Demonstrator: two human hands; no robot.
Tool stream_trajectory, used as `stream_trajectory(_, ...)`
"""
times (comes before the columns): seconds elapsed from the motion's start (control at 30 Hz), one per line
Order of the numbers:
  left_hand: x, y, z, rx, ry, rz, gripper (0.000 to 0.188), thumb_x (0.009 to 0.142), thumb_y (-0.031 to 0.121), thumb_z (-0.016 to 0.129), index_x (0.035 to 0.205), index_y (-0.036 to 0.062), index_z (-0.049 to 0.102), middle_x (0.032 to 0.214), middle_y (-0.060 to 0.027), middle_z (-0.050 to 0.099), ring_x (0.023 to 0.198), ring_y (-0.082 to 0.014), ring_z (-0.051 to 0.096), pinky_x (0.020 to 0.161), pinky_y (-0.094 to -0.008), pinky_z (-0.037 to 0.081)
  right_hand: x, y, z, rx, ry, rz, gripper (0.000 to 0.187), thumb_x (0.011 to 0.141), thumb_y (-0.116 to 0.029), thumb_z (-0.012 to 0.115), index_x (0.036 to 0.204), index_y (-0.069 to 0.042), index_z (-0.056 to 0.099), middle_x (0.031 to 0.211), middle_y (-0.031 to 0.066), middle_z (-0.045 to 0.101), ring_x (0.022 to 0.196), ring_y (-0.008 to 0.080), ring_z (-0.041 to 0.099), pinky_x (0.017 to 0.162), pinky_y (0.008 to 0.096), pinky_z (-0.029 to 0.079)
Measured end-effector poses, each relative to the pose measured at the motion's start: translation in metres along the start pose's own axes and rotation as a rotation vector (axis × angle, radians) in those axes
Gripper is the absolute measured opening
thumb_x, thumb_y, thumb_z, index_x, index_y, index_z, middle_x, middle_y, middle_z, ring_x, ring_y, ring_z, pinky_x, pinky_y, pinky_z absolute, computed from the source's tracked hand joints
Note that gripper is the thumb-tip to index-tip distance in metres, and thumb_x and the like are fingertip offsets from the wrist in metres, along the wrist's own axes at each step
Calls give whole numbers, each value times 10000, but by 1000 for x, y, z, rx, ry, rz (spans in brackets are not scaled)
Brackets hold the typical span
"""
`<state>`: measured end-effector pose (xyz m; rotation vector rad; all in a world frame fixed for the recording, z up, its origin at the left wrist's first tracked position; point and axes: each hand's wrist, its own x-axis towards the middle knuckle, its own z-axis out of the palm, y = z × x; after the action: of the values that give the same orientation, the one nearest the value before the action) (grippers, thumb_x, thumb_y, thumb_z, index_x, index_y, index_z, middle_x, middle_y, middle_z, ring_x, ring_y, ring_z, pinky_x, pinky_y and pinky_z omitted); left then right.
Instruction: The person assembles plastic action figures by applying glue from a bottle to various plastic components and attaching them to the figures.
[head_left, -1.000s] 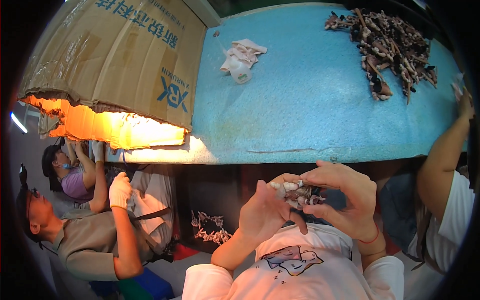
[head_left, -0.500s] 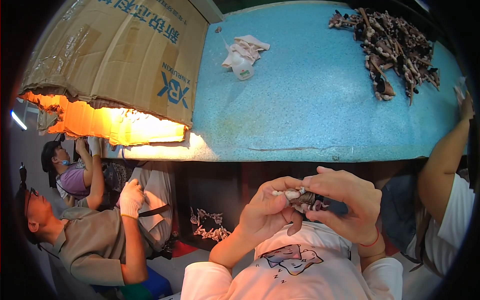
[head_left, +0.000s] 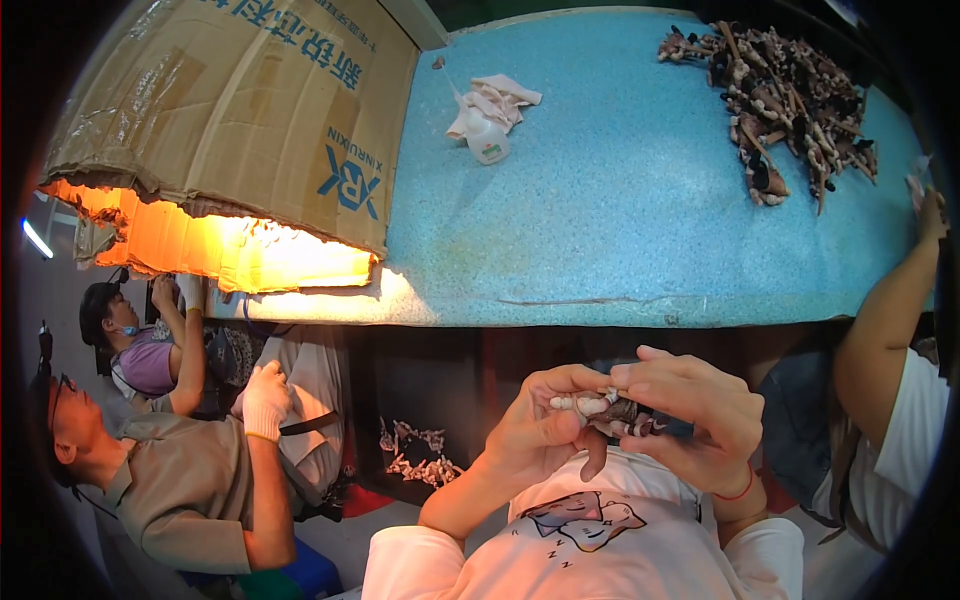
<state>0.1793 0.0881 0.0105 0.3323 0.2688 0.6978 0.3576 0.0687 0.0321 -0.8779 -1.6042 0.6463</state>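
My left hand [head_left: 535, 425] pinches a small figurine-like piece [head_left: 597, 407], pale pink and white with a dark brown part, between thumb and fingers. From the other side, my right hand [head_left: 705, 415] closes its thumb and fingers on the dark end of the same piece. Both hands hold it in front of my shirt, below the table's near edge. My fingers cover part of it, so its exact kind cannot be made out.
A pile of similar pale and dark pieces with sticks [head_left: 785, 110] lies on the blue table [head_left: 560, 230]. A white bottle [head_left: 487, 142] and cloth [head_left: 510, 95] stand near a lit cardboard box [head_left: 230, 110]. Small pieces [head_left: 425, 468] lie lower left. Co-workers sit on both sides.
Both hands have shifted slightly down and to the right with the piece, which has turned a little between my fingers. The things on the table lie as before.
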Motion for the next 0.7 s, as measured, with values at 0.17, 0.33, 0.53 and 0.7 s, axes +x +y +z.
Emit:
stream_trajectory(0.17, -2, 0, -1, 42, -14, 26, 442, 743, 207, 704, 1078, -25, 532, 1019, -158, 580, 841, -228, 617, 472, -293, 510, -2, 0, 1, 93, -1, -1, 395, 599, -52, 756, 953, 43, 608, 883, 174, 642, 855, 279, 633, 831, 418, 477)
stream_trajectory(0.33, -5, 3, 3, 226, 55, 87, 491, 692, 182, 746, 1087, -29, 545, 1118, -187, 544, 917, -233, 593, 566, -294, 528, -10, -1, -3, 251, -33, 145, 450, 641, 16, 696, 1065, 55, 552, 1053, 219, 576, 991, 301, 575, 882, 386, 439)
stream_trajectory(0.53, 1, 3, 12, 652, 89, 372, 532, 650, 54, 753, 1129, -32, 535, 1208, -231, 485, 1083, -273, 511, 814, -355, 492, -8, -8, -3, 386, 36, 283, 624, 692, 31, 599, 1268, 7, 360, 1367, 256, 245, 1215, 339, 380, 937, 403, 389)
stream_trajectory(0.7, 0, 6, 9, 1120, 103, 587, 533, 640, 15, 745, 1132, -32, 543, 1210, -254, 476, 1115, -285, 490, 871, -351, 454, 4, -10, 4, 467, -55, 351, 612, 723, 51, 599, 1285, 9, 360, 1415, 217, 178, 1197, 236, 390, 906, 322, 406)
